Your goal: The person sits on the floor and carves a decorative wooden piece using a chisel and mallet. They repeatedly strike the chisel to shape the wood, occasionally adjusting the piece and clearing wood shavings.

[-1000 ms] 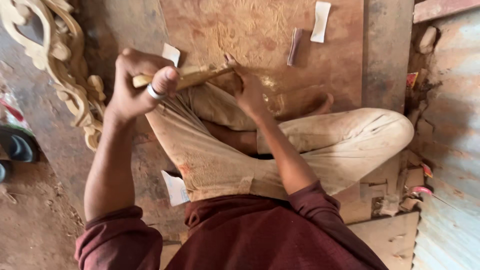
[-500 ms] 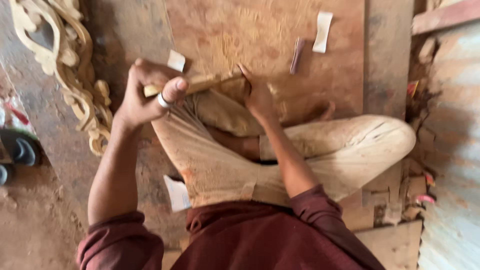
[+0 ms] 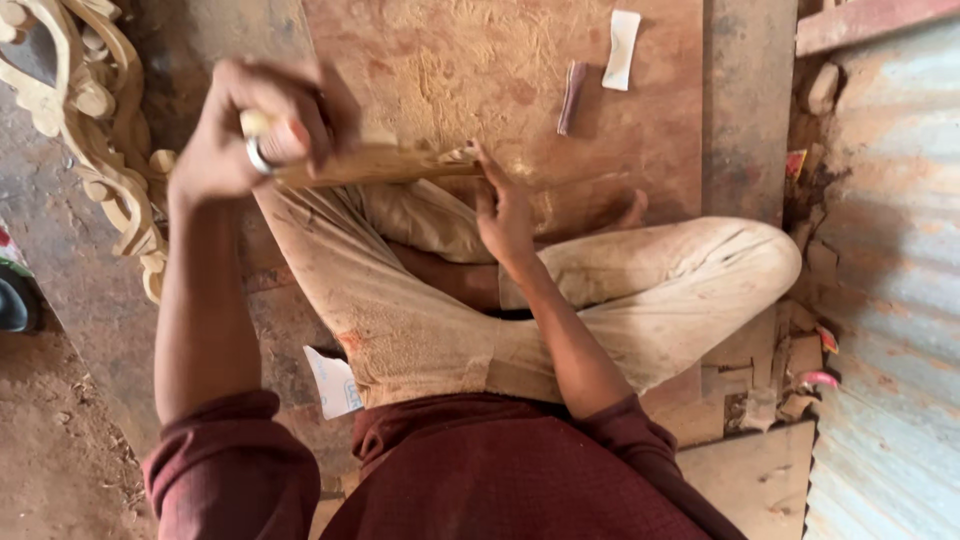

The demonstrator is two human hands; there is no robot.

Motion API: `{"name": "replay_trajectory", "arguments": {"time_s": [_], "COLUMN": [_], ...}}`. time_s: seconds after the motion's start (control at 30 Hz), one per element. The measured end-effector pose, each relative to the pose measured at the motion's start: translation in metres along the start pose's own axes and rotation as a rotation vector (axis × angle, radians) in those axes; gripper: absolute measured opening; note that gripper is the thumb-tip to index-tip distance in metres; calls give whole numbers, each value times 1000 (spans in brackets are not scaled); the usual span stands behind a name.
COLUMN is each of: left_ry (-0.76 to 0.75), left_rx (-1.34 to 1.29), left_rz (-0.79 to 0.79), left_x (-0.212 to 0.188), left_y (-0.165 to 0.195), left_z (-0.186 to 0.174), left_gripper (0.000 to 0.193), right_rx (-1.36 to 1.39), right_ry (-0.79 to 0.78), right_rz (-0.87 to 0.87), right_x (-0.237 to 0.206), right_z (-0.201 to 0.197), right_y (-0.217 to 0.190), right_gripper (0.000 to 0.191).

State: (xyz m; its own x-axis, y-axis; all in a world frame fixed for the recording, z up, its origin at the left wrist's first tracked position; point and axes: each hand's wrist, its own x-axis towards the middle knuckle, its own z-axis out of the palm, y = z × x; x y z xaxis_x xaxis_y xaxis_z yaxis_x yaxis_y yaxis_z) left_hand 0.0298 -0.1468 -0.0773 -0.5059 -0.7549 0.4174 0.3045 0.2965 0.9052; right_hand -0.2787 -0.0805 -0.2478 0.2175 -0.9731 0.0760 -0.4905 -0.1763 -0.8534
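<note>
Wood was the material in hand: a short wooden stick (image 3: 385,163) was held level across the upper middle of the frame, above the crossed legs in pale trousers (image 3: 640,290). The left hand (image 3: 255,125) was closed in a fist around the stick's left end, a ring showing on one finger. The right hand (image 3: 505,210) was set at the stick's right end with the fingers (image 3: 482,165) stretched out and pressed against it, not wrapped around it; a small scrap may have been pinched there, but that could not be told.

Compared with half a second before, the left hand was seen higher and further left in the frame, more blurred, and the stick was lying flatter. The right hand was kept at the same end of the stick.

Beyond the hands, a wide wooden board (image 3: 500,70) dusted with sawdust was laid on the floor. A white strip of paper (image 3: 622,48) and a dark narrow strip (image 3: 572,97) were lying on it at upper right. A pale carved scrollwork piece (image 3: 95,120) was propped at the upper left edge. A corrugated metal sheet (image 3: 885,300) was standing along the right side.
</note>
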Motion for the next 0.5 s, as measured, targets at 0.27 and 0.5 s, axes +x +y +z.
{"name": "replay_trajectory", "arguments": {"time_s": [0.27,0.5], "left_ry": [410,449], "left_rx": [245,399], "left_rz": [-193,-158], "left_x": [23,9], "left_y": [-4,-28], "left_z": [21,44], "left_gripper": [36,38], "right_rx": [201,327], "right_ry": [38,53], "right_rz": [126,169], "right_x": [-19,-22], "right_z": [17,13], "right_y": [12,-7], "right_gripper": [42,47]}}
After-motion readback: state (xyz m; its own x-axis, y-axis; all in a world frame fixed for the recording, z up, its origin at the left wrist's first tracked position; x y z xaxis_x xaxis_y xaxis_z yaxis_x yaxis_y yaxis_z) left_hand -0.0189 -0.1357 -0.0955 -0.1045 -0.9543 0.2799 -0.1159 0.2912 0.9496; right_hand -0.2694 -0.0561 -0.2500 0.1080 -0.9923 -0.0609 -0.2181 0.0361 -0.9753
